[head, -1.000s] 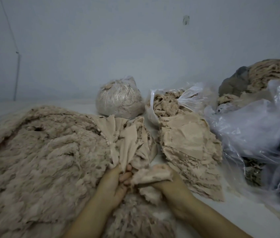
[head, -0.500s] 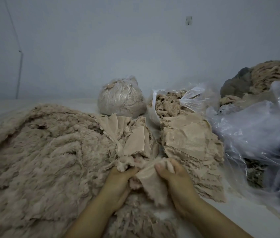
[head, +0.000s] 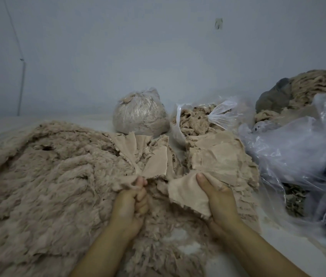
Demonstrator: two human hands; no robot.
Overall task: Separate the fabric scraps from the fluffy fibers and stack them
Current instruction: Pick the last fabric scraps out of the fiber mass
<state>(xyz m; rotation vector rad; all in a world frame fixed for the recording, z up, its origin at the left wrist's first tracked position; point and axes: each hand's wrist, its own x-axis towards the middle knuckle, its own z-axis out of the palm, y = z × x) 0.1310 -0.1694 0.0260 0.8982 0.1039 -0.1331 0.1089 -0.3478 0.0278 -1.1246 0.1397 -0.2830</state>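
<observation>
- The left hand has its grip curled tight around a gathered bunch of fabric scraps, whose free ends fan out just beyond its knuckles.
- The right hand pinches a single flat scrap, thumb on top and fingers hidden beneath it; the piece hangs between the two grips, apart from the left hand's bunch.
- Step in hand, as I judge it: one scrap has been pulled free of the fluff and is ready to go onto the pile.
- Under and to the left of both grips spreads the mass of fluffy fibers, which covers most of the white surface; only a bare patch shows near the wrists.
- Just beyond the right grip, touching its scrap's far edge, sits the stack of flat scraps.
- Next move likely calls for carrying the scrap forward and laying it flat on that stack, while the left grip holds its bunch steady.
- Farther off: a tied bag of fibers, an open bag of fibers, and loose clear plastic bags to the right of the right grip.
</observation>
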